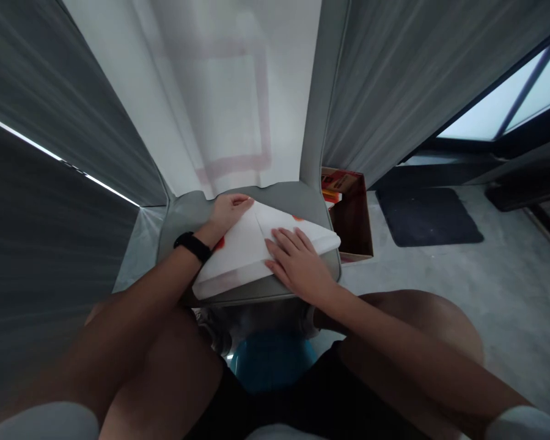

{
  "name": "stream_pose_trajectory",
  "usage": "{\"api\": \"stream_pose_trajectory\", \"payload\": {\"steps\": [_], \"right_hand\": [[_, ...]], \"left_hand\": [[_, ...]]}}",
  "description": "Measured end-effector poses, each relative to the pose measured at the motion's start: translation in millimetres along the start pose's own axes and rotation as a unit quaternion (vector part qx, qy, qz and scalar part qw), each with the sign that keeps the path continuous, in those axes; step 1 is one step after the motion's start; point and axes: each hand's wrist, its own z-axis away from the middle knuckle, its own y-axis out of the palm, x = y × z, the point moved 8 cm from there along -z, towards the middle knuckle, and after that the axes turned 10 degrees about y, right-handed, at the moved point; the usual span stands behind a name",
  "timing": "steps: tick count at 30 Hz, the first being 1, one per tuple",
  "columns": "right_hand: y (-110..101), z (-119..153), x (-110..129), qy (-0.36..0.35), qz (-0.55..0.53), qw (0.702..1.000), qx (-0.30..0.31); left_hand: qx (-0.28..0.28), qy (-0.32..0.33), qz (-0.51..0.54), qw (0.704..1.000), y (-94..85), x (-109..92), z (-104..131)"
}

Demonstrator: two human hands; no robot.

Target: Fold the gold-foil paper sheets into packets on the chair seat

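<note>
Two bare hands rest on one folded white sheet, both from the same person. The left hand [231,211] has its fingers drawn together at the sheet's upper peak; whether it pinches the edge or only presses there, I cannot tell. The right hand [297,263] lies flat, fingers extended and grasping nothing, across the sheet's right half. The folded sheet [242,244] lies beneath and between them, a smooth, broad triangle with a folded strip along its lower edge and two red patches [297,218] showing. One black band [192,246] circles the left wrist.

Under the sheet is one grey chair seat [178,214], smooth, with rounded corners. Beyond it one large white cloth or paper [229,110] hangs down the backrest, softly rippled, a pinkish angular outline on it. To the right stand one cardboard box [360,226], upright-sided, and one dark, flat mat [428,217] on the mottled grey floor [394,269]. Pleated grey curtains [380,79] flank the chair; below, between the thighs, shows one rounded blue object [272,360]
</note>
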Motion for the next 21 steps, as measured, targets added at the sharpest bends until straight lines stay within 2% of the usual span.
{"api": "stream_pose_trajectory", "payload": {"steps": [5,9,13,17,21], "right_hand": [[19,8,2,0.001,0.024,0.999,0.026],[28,17,3,0.009,0.015,1.000,0.016],[36,30,15,-0.015,0.003,1.000,0.012],[47,39,20,-0.029,0.011,0.999,0.024],[55,43,20,-0.022,0.031,0.999,0.003]], "left_hand": [[0.018,-0.001,-0.023,1.000,-1.8,5,-7],[0.013,0.016,-0.062,0.998,-1.6,12,-11],[0.024,0.034,-0.094,0.995,2.4,19,-12],[0.017,0.038,-0.083,0.996,2.7,21,-14],[0.015,0.033,-0.069,0.997,3.6,23,-16]]}}
